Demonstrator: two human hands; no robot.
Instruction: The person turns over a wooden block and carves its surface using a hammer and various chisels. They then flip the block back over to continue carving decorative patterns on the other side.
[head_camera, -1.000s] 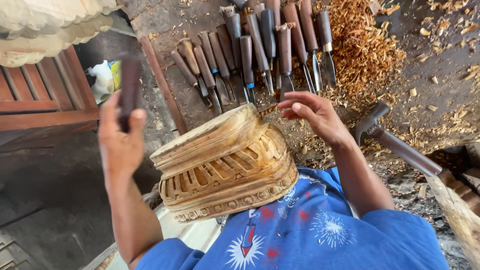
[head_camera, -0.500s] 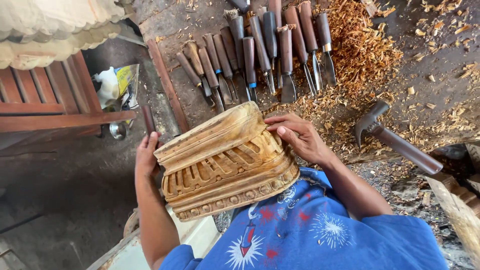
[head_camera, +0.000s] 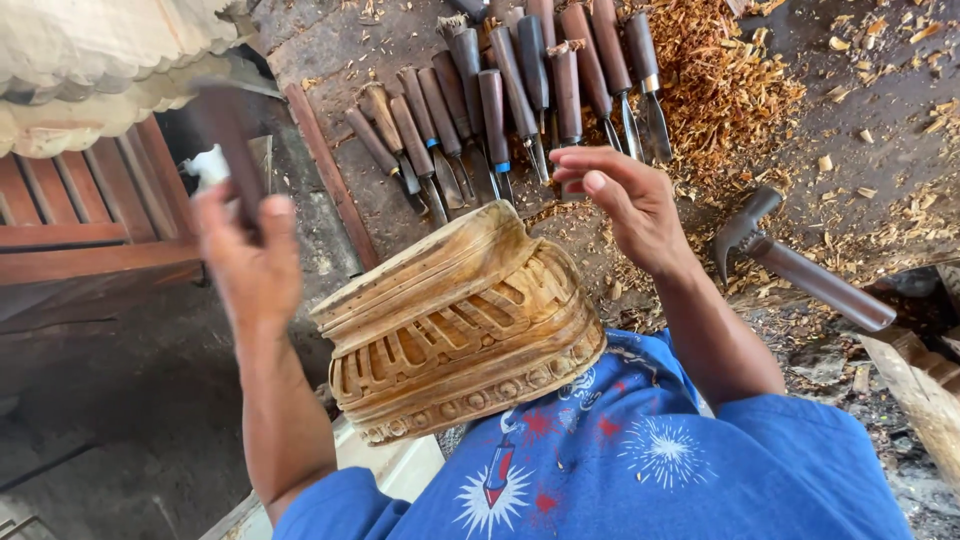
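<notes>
Two hands are up, well apart, either side of the carved wooden block (head_camera: 460, 325) resting on my lap. My left hand (head_camera: 245, 265), blurred, is closed around a dark tool handle (head_camera: 228, 135). My right hand (head_camera: 625, 205) hovers open above the block's far edge, near the row of chisels (head_camera: 510, 90). A hammer (head_camera: 790, 262) lies further right among the wood shavings (head_camera: 725, 85).

Between your hands sits the carved wooden block (head_camera: 460, 320), resting on your lap. Your left hand (head_camera: 245, 265), raised left of it, grips a tool handle (head_camera: 228, 150). Beyond your right hand (head_camera: 625, 205) lies a row of chisels (head_camera: 510, 95), wood shavings (head_camera: 725, 85) to their right. A hammer (head_camera: 790, 260) lies right of that hand.
</notes>
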